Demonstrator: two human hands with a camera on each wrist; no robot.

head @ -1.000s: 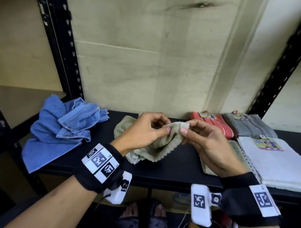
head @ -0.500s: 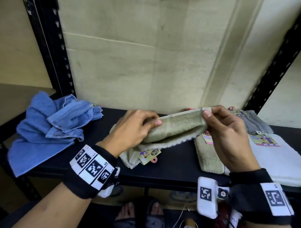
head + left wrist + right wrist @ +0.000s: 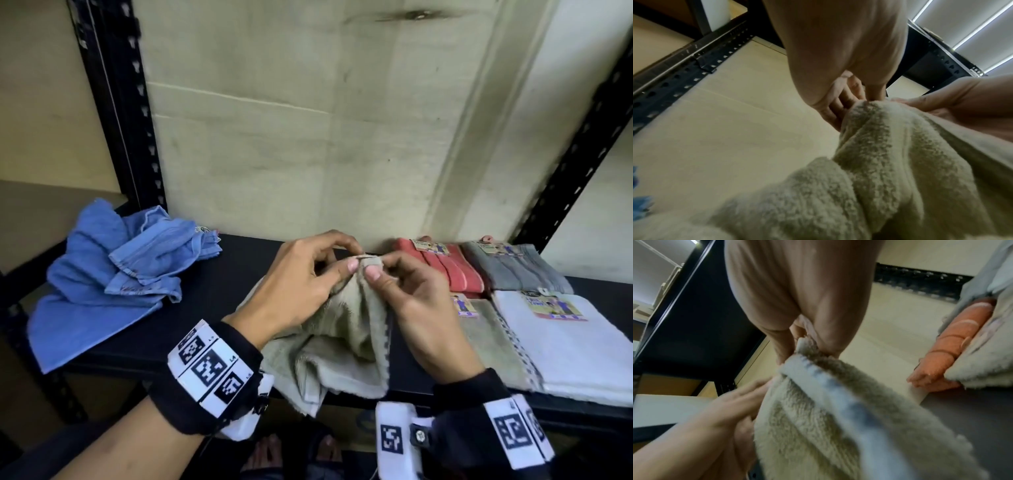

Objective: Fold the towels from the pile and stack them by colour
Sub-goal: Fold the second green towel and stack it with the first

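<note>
Two hands, left hand [image 3: 301, 274] and right hand [image 3: 407, 301], pinching beige towel [image 3: 342, 339], stack labels unreadable.

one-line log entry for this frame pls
step: folding | left hand: pinches beige towel corner | right hand: pinches same corner | unfolded: blue towels | stacked: red, grey, white, beige

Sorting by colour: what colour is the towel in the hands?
Pale beige-green towel; head view shows it best.

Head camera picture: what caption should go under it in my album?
Both hands, left and right, pinch a beige towel beside folded stacks.
</note>
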